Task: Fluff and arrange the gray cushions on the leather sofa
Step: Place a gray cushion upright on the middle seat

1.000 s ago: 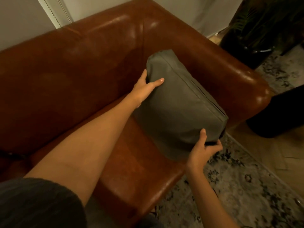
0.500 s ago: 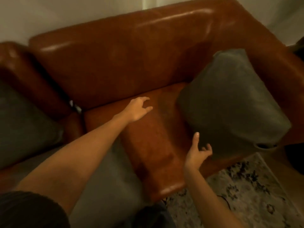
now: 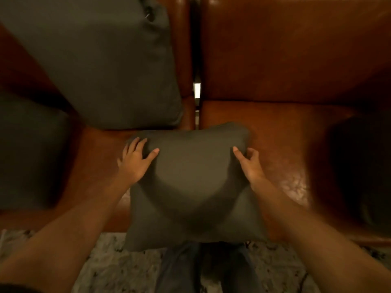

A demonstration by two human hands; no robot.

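Note:
A gray cushion [image 3: 190,187] lies in front of me, half over the front edge of the brown leather sofa [image 3: 285,60]. My left hand [image 3: 135,161] grips its upper left corner, fingers spread on the fabric. My right hand [image 3: 249,163] grips the upper right corner, thumb on top and fingers curled behind. A larger gray cushion [image 3: 101,60] leans against the sofa back at upper left. Another gray cushion [image 3: 27,153] sits at the far left, and a dark one [image 3: 359,166] lies in shadow at the right.
A gap [image 3: 196,92] splits the two sofa sections. A patterned rug [image 3: 118,269] covers the floor in front, where my legs [image 3: 203,269] stand against the seat edge.
I turned left from the sofa's right end. Both hands let go of the first cushion and now hold a different cushion at the middle of the seat.

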